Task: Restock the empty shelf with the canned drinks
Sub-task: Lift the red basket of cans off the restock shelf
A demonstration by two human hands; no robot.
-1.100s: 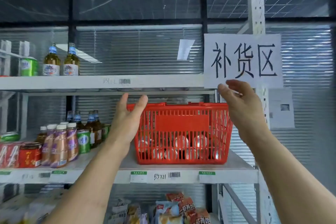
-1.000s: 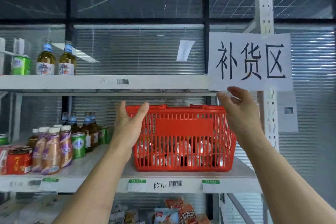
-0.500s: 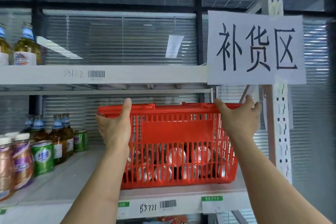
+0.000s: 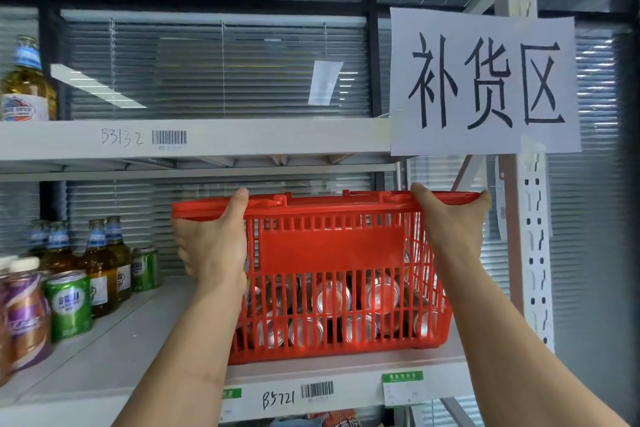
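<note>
Both hands have moved from open air onto the red basket since the earlier frames: left hand grips its left rim, thumb over the top edge; right hand grips the right rim. Basket stands at the right end of the middle shelf, holding canned drinks lying on their sides. Green cans and bottles occupy the shelf's left end. Upper shelf bears a bottle at left; a paper sign hangs at right.

A white paper sign fixed to the shelf post reads 补货区 in black strokes. The upper shelf edge carries handwritten "B3132" beside a barcode sticker. The lower shelf edge carries handwritten "B5721" beside another barcode. The green price tag is too blurred to read.
</note>
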